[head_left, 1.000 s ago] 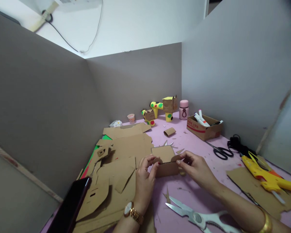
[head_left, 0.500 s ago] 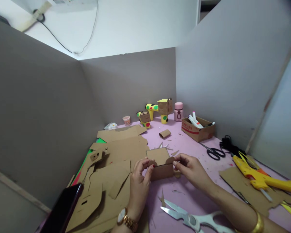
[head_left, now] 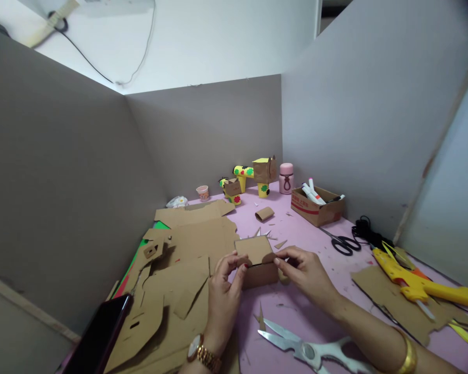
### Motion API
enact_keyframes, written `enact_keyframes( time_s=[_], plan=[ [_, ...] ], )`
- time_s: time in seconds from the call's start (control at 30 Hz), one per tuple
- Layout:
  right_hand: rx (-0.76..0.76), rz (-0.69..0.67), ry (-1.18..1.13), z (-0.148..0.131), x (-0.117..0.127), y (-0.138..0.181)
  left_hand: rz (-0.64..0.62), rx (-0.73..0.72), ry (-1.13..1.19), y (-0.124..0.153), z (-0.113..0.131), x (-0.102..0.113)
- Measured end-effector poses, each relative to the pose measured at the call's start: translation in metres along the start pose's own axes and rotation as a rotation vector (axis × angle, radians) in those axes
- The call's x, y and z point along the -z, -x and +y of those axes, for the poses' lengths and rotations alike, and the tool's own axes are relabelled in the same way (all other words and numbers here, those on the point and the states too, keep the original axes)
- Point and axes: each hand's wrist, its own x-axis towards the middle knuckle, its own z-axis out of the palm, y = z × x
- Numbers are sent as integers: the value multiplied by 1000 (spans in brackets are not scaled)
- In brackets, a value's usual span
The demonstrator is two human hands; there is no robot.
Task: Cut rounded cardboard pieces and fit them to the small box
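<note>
A small brown cardboard box [head_left: 257, 265] with its lid flap raised stands on the pink table [head_left: 296, 311], held between both hands. My left hand [head_left: 225, 291] pinches its left side with fingers curled, a gold watch on the wrist. My right hand [head_left: 304, 272] grips the right side at a rounded flap, a gold bangle further up the arm.
Cut cardboard sheets [head_left: 187, 259] are piled at left over green paper, with a dark phone [head_left: 99, 337] at the lower left. Large steel shears [head_left: 300, 348] lie in front. Black scissors [head_left: 341, 243], a yellow glue gun [head_left: 417, 283], a marker box [head_left: 317, 205] and paper-roll figures [head_left: 253, 179] sit behind, ringed by grey partitions.
The view has drifted slightly; both hands stay on the small box, fingers shifting a little along its top edge.
</note>
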Motion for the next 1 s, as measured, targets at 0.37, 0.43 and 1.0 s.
enact_keyframes(
  time_s=[0.37, 0.43, 1.0],
  plan=[
    [-32, 27, -52, 6, -3, 0, 15, 18, 57, 1, 2, -2],
    [-26, 53, -60, 5, -4, 0, 17, 16, 51, 1, 2, -2],
    [-96, -7, -391, 12, -12, 2, 36, 8, 43, 2, 0, -2]
  ],
)
